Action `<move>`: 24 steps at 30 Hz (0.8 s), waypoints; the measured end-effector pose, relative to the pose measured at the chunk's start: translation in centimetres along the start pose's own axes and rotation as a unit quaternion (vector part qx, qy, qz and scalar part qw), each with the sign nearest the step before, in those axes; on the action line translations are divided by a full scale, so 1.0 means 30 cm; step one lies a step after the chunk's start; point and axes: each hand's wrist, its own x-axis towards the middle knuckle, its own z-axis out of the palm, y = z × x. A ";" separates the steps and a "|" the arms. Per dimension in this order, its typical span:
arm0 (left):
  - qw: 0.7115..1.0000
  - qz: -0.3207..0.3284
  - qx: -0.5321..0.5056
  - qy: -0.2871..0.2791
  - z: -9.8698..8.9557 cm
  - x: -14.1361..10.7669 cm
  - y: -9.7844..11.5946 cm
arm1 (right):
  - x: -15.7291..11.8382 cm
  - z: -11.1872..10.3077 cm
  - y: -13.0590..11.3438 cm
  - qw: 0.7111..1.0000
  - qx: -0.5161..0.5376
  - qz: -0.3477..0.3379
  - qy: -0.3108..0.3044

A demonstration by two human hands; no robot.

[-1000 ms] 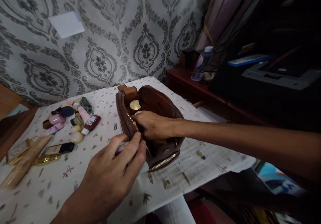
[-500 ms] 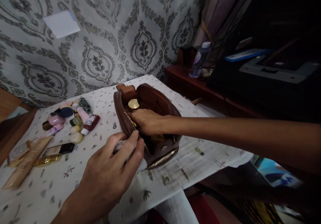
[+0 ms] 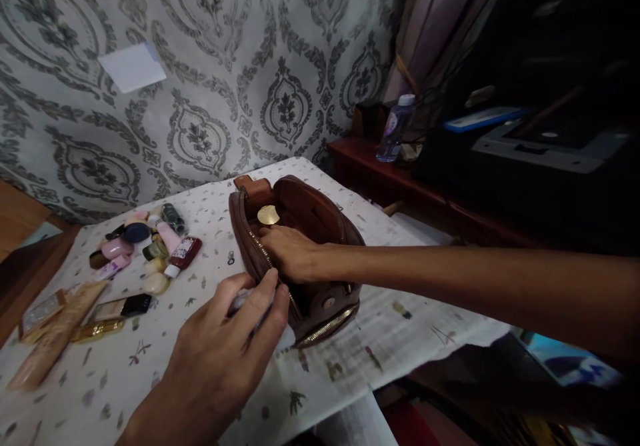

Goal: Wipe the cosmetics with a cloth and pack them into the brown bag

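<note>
A brown zip bag (image 3: 247,239) lies unzipped on the table, with a round gold item (image 3: 268,215) inside near its far end. My right hand (image 3: 290,251) reaches down into the bag. Most of its fingers are hidden, so what they hold, if anything, does not show. My left hand (image 3: 227,339) is closed around a crumpled white cloth or tissue (image 3: 286,338) and rests against the near left side of the bag, fingertips at the zip edge.
Left of the bag lie several cosmetics, among them a dark red bottle (image 3: 185,253), a beige tube (image 3: 60,336) and a gold tube (image 3: 97,330). A clear bottle (image 3: 395,129) stands on the red-brown furniture (image 3: 360,156) at right. The patterned wall rises behind the table.
The camera view has shifted slightly, so the scene sits a little lower. Both hands keep nearly the same places, the right in the bag and the left at its edge.
</note>
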 end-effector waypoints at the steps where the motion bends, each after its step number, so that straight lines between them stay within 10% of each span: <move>1: 1.000 -0.001 -0.001 -0.001 0.000 0.001 0.001 | -0.001 0.001 0.001 1.000 0.003 0.010 -0.008; 20: 1.000 0.001 0.015 -0.009 -0.013 0.005 0.002 | -0.028 -0.001 -0.018 0.996 -0.079 0.021 -0.021; 24: 1.000 -0.003 0.009 -0.006 -0.012 0.004 0.001 | -0.076 -0.062 -0.003 0.998 -0.006 -0.006 0.062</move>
